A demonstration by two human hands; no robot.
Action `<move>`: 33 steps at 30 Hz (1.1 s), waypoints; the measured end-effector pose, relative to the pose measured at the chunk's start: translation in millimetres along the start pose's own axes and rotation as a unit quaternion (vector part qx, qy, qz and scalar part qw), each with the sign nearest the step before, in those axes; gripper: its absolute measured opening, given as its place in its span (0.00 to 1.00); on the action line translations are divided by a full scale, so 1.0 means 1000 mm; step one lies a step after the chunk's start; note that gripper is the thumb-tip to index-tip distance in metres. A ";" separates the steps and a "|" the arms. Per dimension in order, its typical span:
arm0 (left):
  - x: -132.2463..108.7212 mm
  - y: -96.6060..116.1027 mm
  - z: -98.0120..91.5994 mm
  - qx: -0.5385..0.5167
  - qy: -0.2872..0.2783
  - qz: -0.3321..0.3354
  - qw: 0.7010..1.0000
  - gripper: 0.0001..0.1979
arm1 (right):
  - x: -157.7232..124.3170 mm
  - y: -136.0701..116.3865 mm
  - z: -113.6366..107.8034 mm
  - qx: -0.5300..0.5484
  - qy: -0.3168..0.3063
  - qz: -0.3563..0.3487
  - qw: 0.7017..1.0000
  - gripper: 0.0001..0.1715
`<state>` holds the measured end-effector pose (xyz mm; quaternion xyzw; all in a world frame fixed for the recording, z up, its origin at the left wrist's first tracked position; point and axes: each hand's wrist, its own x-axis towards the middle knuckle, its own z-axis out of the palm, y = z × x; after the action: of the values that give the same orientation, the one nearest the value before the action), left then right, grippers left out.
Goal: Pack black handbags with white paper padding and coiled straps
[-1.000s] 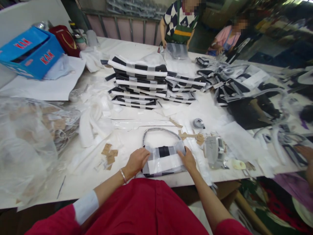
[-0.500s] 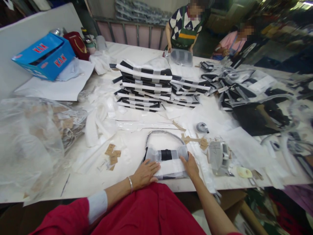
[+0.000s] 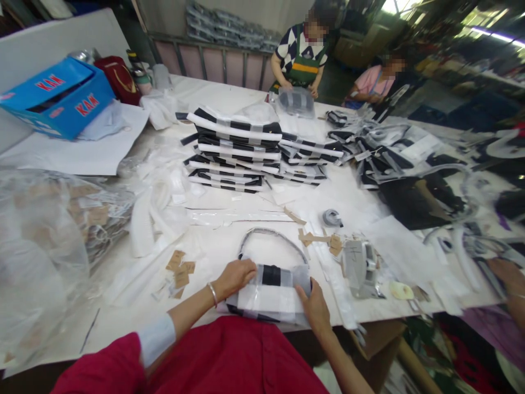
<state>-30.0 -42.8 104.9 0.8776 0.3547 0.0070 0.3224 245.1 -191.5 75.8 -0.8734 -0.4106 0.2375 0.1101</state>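
Observation:
A black-and-white striped handbag wrapped in clear plastic lies at the near edge of the white table. My left hand, with a metal bangle on the wrist, lies over the bag's left end. My right hand grips its right corner. A curved, plastic-covered bag handle arcs across the table beyond the bag. Small tan card tags are scattered to the left of my left hand.
Stacks of wrapped striped bags rise mid-table. A large clear plastic sack lies at left, a blue KAM box behind it. A co-worker across the table handles a wrapped bag. Another person's hand enters at right.
The bag has slid toward me and now reaches the table's near edge. My left hand has moved from beside it onto its left end, and my right hand has shifted toward me.

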 end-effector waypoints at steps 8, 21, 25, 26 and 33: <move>0.103 -0.033 -0.030 0.073 0.047 -0.103 0.991 0.15 | -0.004 0.003 0.009 0.004 0.036 -0.021 0.999 0.42; 0.148 -0.011 0.010 0.087 -0.015 -0.139 0.986 0.17 | -0.002 0.008 0.018 -0.009 0.060 -0.053 0.997 0.37; 0.136 -0.016 0.007 0.094 0.008 -0.131 0.987 0.17 | 0.000 0.013 0.023 -0.013 0.081 -0.063 0.995 0.35; 0.132 -0.017 0.004 0.098 0.014 -0.130 0.986 0.17 | 0.001 0.014 0.025 -0.014 0.093 -0.069 0.993 0.34; 0.099 -0.025 -0.006 0.136 0.034 -0.132 0.981 0.21 | 0.001 0.013 0.037 -0.042 0.093 -0.056 0.993 0.31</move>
<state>27.3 36.3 73.6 0.8581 0.4755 -0.0545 0.1858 235.5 -199.4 38.9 -0.8714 -0.4560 0.1312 0.1241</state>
